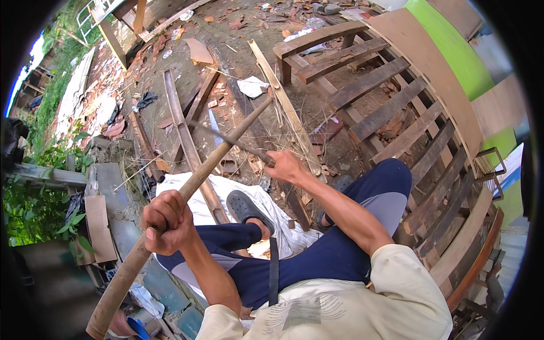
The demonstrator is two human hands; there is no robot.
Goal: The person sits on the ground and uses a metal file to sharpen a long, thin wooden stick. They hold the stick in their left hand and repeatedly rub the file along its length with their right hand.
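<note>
My left hand (167, 222) is wrapped round a long wooden pole (211, 162), which slants from the lower left up to a tapered tip at the upper middle. Closed on the short handle of a knife is my right hand (285, 167). The knife's thin, dark blade (212, 131) points left and crosses the pole a little below its tapered end. Motion blurs the blade, so I cannot tell whether its edge touches the wood. Below the pole lies a white cloth (292, 218), with my grey clog (249, 211) resting on it.
A slatted wooden frame (391, 124) stands close on my right. Ahead, loose planks (187, 141), a pale strip of wood (289, 107) and a white scrap (253, 86) litter the dirt. A broken concrete wall (110, 184) and plants (71, 226) are on the left.
</note>
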